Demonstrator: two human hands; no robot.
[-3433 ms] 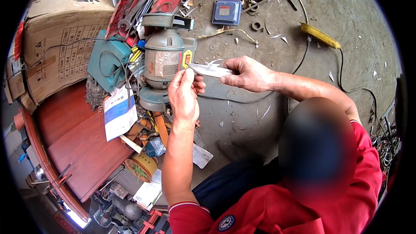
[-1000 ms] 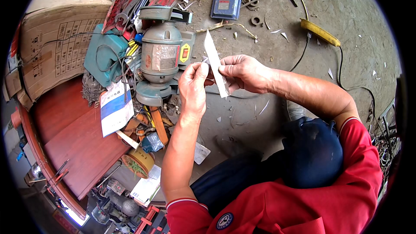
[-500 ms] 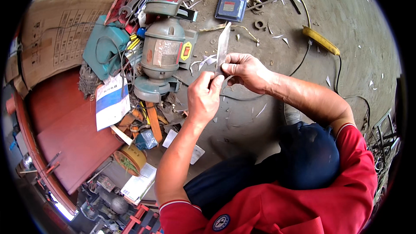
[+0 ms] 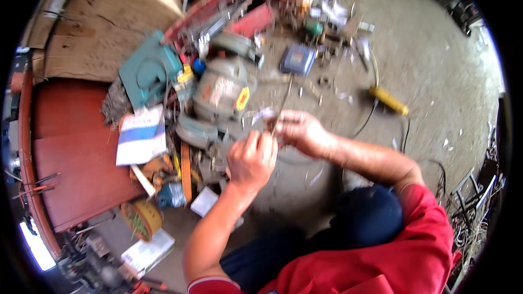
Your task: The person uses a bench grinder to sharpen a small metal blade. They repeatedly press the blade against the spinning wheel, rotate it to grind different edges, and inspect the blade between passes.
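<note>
A thin, flat strip of metal with a slanted tip, like a blade [image 4: 285,97], is held upright between my hands and now shows nearly edge-on. My left hand [image 4: 252,158] is closed at its lower end, knuckles up. On the other side, my right hand [image 4: 303,133] pinches the strip with bent fingers; motion blurs the fingertips. Just left of the strip stands a grey-green bench grinder [image 4: 218,91] with a yellow switch plate. Beyond the tip, a small blue box [image 4: 298,60] lies on the floor.
A yellow power strip [image 4: 388,102] with black cables lies at right. Left are a teal case [image 4: 147,71], a red-brown board [image 4: 81,158], a cardboard box [image 4: 109,27] and a white-and-blue packet [image 4: 140,139]. Scrap metal and tools clutter the far floor.
The view has shifted, so both hands and the strip sit lower in it. The strip has turned from showing its broad face to nearly edge-on. Both hands still hold it.
</note>
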